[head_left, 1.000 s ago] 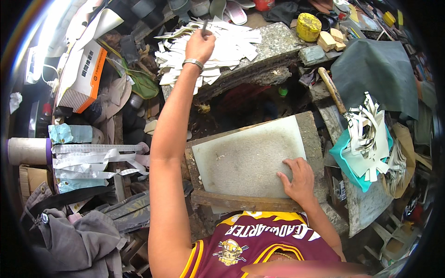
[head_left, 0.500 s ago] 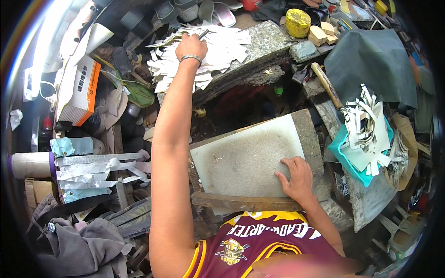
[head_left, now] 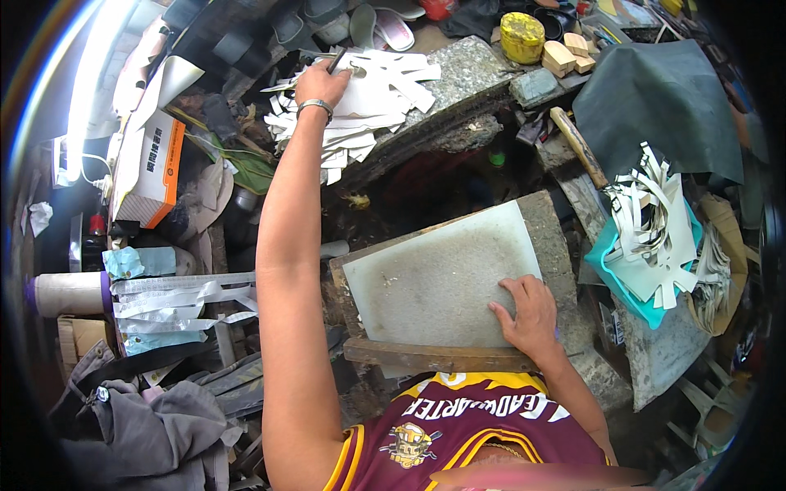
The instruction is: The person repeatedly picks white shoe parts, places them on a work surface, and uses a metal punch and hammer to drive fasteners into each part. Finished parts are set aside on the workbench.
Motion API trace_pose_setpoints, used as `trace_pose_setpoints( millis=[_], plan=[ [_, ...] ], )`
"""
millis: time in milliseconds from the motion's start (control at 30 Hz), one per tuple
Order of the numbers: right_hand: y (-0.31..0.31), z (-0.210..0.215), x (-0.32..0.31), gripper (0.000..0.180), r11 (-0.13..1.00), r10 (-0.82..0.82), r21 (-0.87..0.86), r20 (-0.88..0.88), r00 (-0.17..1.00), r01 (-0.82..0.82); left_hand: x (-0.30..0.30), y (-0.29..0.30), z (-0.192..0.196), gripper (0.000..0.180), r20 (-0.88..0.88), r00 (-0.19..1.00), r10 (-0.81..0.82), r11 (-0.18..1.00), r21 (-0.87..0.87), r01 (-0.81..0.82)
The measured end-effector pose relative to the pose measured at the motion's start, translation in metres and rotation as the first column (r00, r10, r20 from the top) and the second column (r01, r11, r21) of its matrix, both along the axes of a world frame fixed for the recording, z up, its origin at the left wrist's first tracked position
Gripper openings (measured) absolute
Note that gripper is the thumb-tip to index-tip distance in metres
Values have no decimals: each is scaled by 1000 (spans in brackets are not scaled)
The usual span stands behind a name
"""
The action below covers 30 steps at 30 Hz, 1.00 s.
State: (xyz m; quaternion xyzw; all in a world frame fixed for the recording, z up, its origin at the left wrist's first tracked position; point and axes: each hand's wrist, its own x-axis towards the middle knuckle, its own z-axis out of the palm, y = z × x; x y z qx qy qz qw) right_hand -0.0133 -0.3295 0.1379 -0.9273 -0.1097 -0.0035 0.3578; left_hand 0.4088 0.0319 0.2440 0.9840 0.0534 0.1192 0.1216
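My left hand (head_left: 322, 87) is stretched out over a heap of white cut strips (head_left: 377, 102) on a stone slab at the far side. A thin dark stick-like tool (head_left: 336, 60) pokes out from its closed fingers; the rest is hidden in the hand. Whether those fingers also pinch a strip cannot be made out. Closer to me, my right hand (head_left: 530, 315) rests on the right part of a worn whitish cutting board (head_left: 434, 278), its fingers slightly bent and apart, nothing seen under them.
On the right, a turquoise basket (head_left: 603, 260) overflows with white strips beside a wooden-handled tool (head_left: 578, 147). A yellow tin (head_left: 521, 38) and wooden blocks (head_left: 559, 57) stand at the back. An orange-white box (head_left: 151, 172) and a large spool (head_left: 72, 295) are at left.
My left hand has shifted slightly left over the heap, still with the dark tool, and more of the white strips show to its right. My right hand stays on the board.
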Motion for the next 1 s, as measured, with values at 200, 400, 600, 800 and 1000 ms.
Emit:
trace_pose_setpoints(
  millis=[200,400,600,800,1000],
  plan=[
    [2,2,1,45,1000,10,-13,-14,1000,-10,-15,-30,-24,44,-44,999,15,974,225,-5],
    [1,2,2,44,1000,0,-15,0,1000,0,-7,-60,-31,41,5,994,113,965,236,-111],
    [-1,1,2,44,1000,-13,-19,-6,1000,13,9,-55,-24,37,-99,984,150,970,209,-127],
    [-3,0,-2,45,1000,-11,-25,-15,1000,11,7,-40,-28,35,-17,998,53,996,77,-52],
    [-2,-2,-2,47,1000,-3,-19,22,1000,4,1,-19,-17,38,70,996,-61,977,-200,74]
  ],
)
